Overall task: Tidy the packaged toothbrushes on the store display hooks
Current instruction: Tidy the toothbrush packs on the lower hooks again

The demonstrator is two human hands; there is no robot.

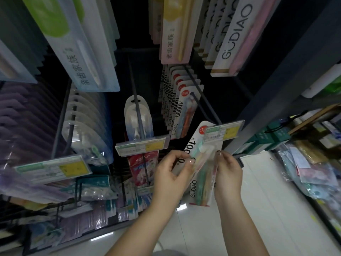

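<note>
While the left hand (172, 173) and right hand (227, 171) both pinch the toothbrush pack (201, 163), it tilts just below the price tag (224, 133) at the hook (201, 100) end.

Both forearms were bare, with no sleeves, watch or rings showing. The left hand (170, 174) and right hand (227, 172) had short nails, at least two of them painted with dark polish.
</note>
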